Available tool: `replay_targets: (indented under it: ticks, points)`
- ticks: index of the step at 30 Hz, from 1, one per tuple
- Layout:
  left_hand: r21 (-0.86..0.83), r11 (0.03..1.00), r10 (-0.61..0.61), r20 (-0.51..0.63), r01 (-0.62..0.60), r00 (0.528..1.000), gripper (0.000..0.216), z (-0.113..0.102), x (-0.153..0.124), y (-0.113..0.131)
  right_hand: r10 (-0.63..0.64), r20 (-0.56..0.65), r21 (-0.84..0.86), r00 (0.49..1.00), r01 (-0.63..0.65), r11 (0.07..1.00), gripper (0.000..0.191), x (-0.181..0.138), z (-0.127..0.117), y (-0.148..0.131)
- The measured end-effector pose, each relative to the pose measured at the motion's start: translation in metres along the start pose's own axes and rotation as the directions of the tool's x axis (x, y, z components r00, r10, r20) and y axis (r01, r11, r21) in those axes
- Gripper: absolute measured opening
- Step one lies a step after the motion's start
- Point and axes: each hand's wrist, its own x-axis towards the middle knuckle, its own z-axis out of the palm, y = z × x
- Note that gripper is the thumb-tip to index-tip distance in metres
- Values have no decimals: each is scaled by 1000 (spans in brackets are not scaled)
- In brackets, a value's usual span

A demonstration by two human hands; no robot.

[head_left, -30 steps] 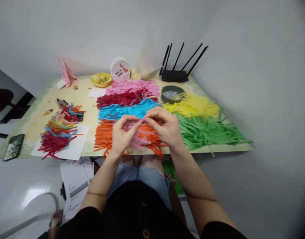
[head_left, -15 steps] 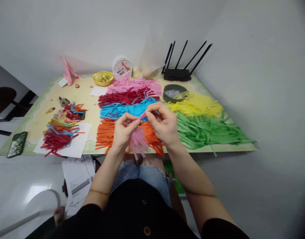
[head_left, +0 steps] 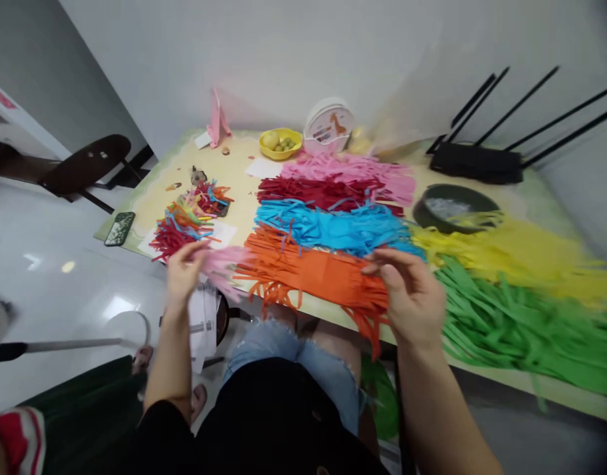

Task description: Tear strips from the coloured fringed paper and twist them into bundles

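Wall (head_left: pixel 407 59) at twelve: six single-coloured fringed paper piles (head_left: pixel 328 272), and one loose pink paper tassel (head_left: pixel 225 262) over at nine! A scalloped yellow bowl (head_left: pixel 278 156) at eleven, a round dark bowl (head_left: pixel 422 215) at two, that's two! One black boxy router (head_left: pixel 474 163), also two, with five slim rod antennas (head_left: pixel 516 106)!

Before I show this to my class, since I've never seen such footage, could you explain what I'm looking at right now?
There is no machine here, just a person's two bare hands. The camera is worn on the head, looking forward and down. The left hand holds a pink fringed bundle, blurred. The right hand is at the orange fringe; whether it touches is unclear. On the table, behind the orange, lie blue, dark red and pink fringes, with yellow and green ones to the right. Farther back are a yellow bowl and a black router.
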Motion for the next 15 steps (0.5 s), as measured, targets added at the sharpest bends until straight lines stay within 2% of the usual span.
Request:
replay_targets:
  ticks: [1, 2, 3, 4, 6, 8, 10, 13, 15]
  points:
    - [194, 980, 77, -146, -48, 986, 23, -30, 8, -9, 21, -41, -11, 999, -22, 1000, 21, -3, -3, 7]
    - [356, 932, 161, -223, -73, 961, 21, -53, 17, -17, 42, -66, -14, 997, -43, 999, 22, -5, -4, 12]
    - [469, 878, 235, -245, -97, 940, 20, -69, 26, -24, 62, -72, -10, 996, -63, 998, 22, -7, -3, 16]
    - [540, 832, 286, -218, -129, 933, 19, -77, 35, -32, 78, -63, -5, 995, -79, 997, 23, -9, -2, 19]
    - [593, 781, 264, -33, -194, 964, 19, -70, 50, -50, 92, -48, -4, 995, -93, 996, 23, -12, 2, 22]
    - [620, 758, 144, 143, -202, 979, 22, -48, 57, -70, 95, -53, -23, 994, -96, 995, 23, -18, 0, 22]
    - [643, 741, 63, 218, -192, 974, 25, -26, 58, -87, 87, -98, -67, 991, -94, 993, 23, -25, -13, 25]
    - [654, 714, 82, 276, -249, 958, 29, -12, 51, -91, 75, -194, -203, 978, -115, 972, 23, -37, -62, 39]
    - [698, 627, 139, 338, -347, 931, 32, -12, 47, -76, 42, -283, -354, 958, -145, 924, 24, -43, -110, 50]
